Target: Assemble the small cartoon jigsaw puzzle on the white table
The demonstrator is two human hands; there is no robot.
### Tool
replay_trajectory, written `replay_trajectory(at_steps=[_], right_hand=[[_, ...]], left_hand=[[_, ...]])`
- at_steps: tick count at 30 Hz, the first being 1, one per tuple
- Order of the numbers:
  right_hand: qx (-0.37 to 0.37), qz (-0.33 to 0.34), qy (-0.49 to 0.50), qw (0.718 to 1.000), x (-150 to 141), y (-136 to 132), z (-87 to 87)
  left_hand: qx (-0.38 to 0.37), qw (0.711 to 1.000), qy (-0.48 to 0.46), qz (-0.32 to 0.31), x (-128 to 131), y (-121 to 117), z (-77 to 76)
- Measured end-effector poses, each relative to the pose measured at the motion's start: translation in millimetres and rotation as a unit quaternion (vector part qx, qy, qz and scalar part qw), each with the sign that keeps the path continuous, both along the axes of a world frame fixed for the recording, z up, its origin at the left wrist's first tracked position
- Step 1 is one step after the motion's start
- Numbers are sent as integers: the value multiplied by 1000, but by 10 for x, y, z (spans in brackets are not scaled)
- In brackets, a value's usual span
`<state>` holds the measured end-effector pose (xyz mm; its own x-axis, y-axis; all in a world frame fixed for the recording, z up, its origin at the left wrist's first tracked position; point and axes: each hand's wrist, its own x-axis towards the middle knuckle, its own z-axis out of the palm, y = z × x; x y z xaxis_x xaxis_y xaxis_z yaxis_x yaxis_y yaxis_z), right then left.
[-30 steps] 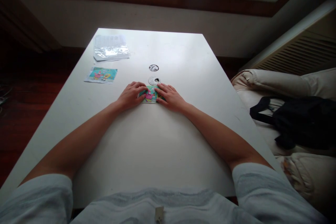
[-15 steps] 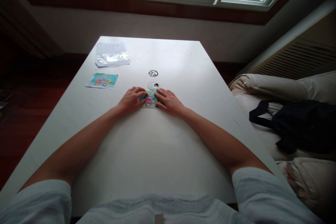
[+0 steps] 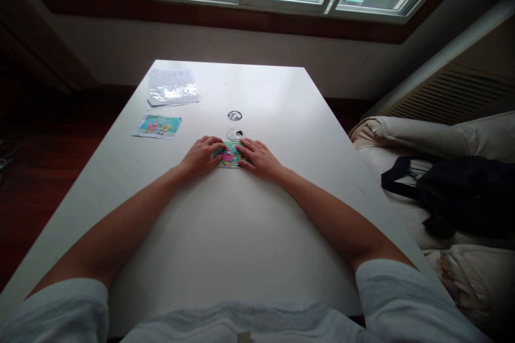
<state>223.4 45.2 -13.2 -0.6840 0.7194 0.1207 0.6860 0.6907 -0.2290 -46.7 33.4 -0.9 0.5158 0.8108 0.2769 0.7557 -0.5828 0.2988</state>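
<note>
A small, brightly coloured cartoon picture [image 3: 229, 155] lies flat on the white table [image 3: 225, 236]; white lines across it look like jigsaw joints. Over its left end rests my left hand [image 3: 203, 154], fingers curved and spread, thumb near the lower edge. My right hand [image 3: 259, 158] covers the right end with its fingers stretched out. Both hands touch the picture, and its two ends are hidden under them. Just beyond it, close to the right fingertips, is a round metal-looking disc [image 3: 233, 134] with a dark hole.
Farther back sits a second round inset [image 3: 234, 116]. On the left lie a sheet with a similar cartoon print [image 3: 159, 126] and a clear plastic sleeve with papers [image 3: 173, 87]. A cushioned seat [image 3: 422, 131] holding a black bag [image 3: 466, 193] stands to the right.
The view has tipped upward, so the table sits lower and more of the window shows. Both hands stay on the cartoon picture with hardly any movement.
</note>
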Motion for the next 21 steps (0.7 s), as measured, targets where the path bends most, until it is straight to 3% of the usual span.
replay_trajectory(at_steps=[21], right_hand=[[-6, 22, -52, 998, -27, -70, 25]], left_hand=[[4, 999, 32, 11, 2, -5, -10]])
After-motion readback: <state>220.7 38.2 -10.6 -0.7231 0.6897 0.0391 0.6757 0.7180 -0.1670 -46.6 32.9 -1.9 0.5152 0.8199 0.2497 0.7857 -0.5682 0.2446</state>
